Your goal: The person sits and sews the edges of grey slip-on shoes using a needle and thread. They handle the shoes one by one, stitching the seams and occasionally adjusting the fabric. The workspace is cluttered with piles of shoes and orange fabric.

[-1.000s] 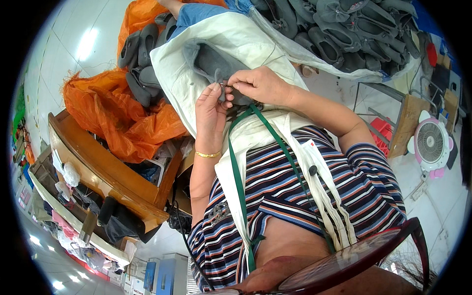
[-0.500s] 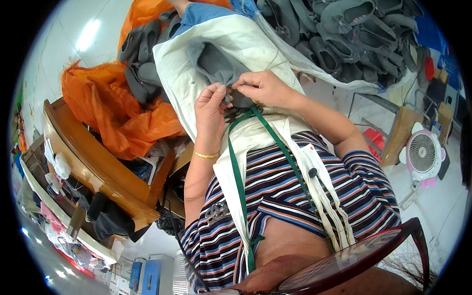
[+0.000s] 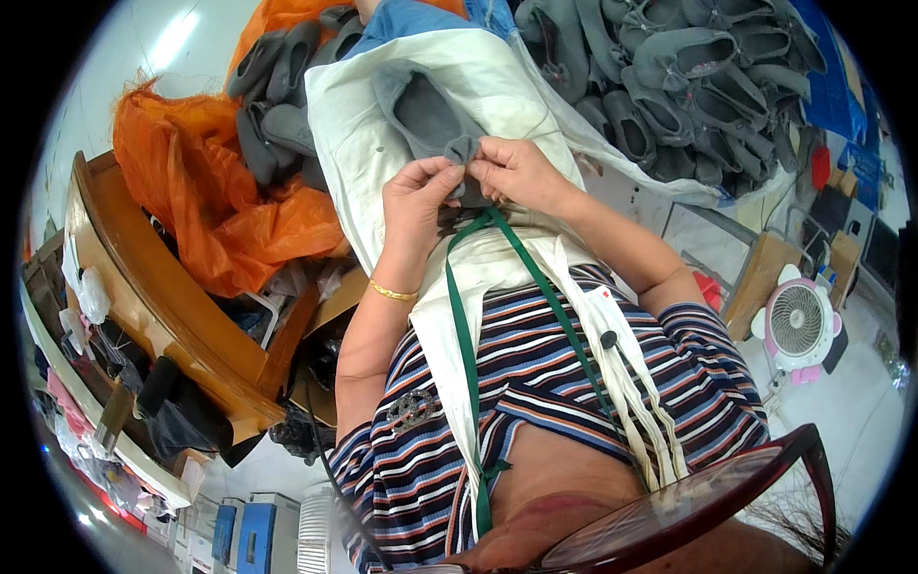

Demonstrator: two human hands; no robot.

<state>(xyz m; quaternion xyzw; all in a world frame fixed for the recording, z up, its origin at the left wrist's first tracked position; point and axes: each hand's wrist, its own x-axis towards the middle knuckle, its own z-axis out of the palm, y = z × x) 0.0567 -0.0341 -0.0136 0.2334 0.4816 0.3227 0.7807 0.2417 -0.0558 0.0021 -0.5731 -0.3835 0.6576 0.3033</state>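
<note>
A heap of grey slippers [image 3: 708, 77] fills the upper right. Crumpled orange plastic sheeting [image 3: 210, 206] lies at the left beside a wooden bench [image 3: 182, 325]. A small pink-and-white fan [image 3: 798, 325] stands on the floor [image 3: 861, 421] at the right.

Both hands meet at the heel of a grey slipper [image 3: 426, 115] lying on the white apron [image 3: 382, 163], the left hand [image 3: 419, 196] and right hand [image 3: 516, 170] so close that nothing passes between them. Beyond the slipper's toe the apron lies bare, giving some room. To the left, orange plastic sheeting [image 3: 220, 201] carrying more grey slippers [image 3: 273, 115] crowds right up to the apron's edge. To the right, a large heap of grey slippers [image 3: 688, 86] blocks the way (only a narrow strip of apron lies before it). A wooden chair frame [image 3: 163, 306] walls off the lower left.
</note>
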